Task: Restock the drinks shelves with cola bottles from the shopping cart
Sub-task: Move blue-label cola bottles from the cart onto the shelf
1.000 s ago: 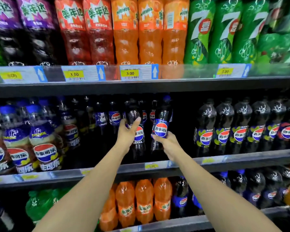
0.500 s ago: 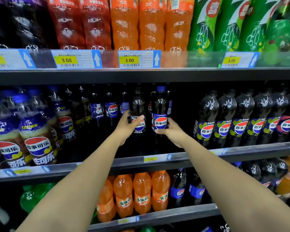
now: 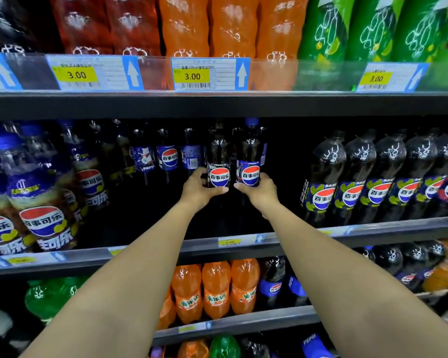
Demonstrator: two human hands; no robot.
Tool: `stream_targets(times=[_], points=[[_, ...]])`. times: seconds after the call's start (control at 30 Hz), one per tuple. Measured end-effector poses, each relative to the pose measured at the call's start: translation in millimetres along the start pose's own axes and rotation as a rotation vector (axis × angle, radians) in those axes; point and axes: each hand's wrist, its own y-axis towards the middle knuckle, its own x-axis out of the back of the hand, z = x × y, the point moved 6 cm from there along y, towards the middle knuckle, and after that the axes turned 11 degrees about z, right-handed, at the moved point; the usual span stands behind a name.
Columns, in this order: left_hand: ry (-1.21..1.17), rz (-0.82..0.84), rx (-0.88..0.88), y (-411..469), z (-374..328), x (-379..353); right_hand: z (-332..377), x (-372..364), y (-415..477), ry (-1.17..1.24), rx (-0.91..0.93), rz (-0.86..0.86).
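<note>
two cola bottles held upright at the middle shelf

a shop drinks rack fills the view, its dark shelves stacked one above another. on the middle shelf (image 3: pixel 373 229), big colas (image 3: pixel 42 202) crowd the far left and smaller ones stand back in shadow. at the centre gap, the left hand (image 3: pixel 197 192) curls fingers and thumb round the label of the left bottle (image 3: pixel 219 153). just beside it, the right hand (image 3: pixel 261 193) grips the right bottle (image 3: pixel 251 151) the same way. both bottles stand upright, side by side; whether their bases touch the shelf cannot be told. further right runs a row of dark bottles (image 3: pixel 352 182) with yellow-green labels. the top shelf (image 3: pixel 217 105) carries price tags (image 3: pixel 210 74) reading 3.00, with red, orange and green bottles above. orange bottles (image 3: pixel 215 288) sit on the shelf below.
</note>
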Motion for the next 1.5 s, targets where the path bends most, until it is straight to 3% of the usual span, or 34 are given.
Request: stream_targets(times=[0.2, 0.5, 1.33, 1.5], points=[[-0.002, -0.037, -0.077, 23.1, -11.7, -19.0, -13.5, 9.6, 27.7, 0.092, 0.0, -0.04], [-0.055, -0.078, -0.027, 46.0, -15.3, -34.4, -28.1, 20.2, 47.8, 0.2, -0.014, -0.074], [-0.03, -0.063, 0.002, 50.9, -20.4, -46.0, -27.6, 23.7, 42.7, 0.113, 0.01, -0.173], [0.069, 0.026, 0.123, 42.4, -23.8, -44.1, -24.1, 27.3, 28.2, 0.088, -0.172, -0.083]])
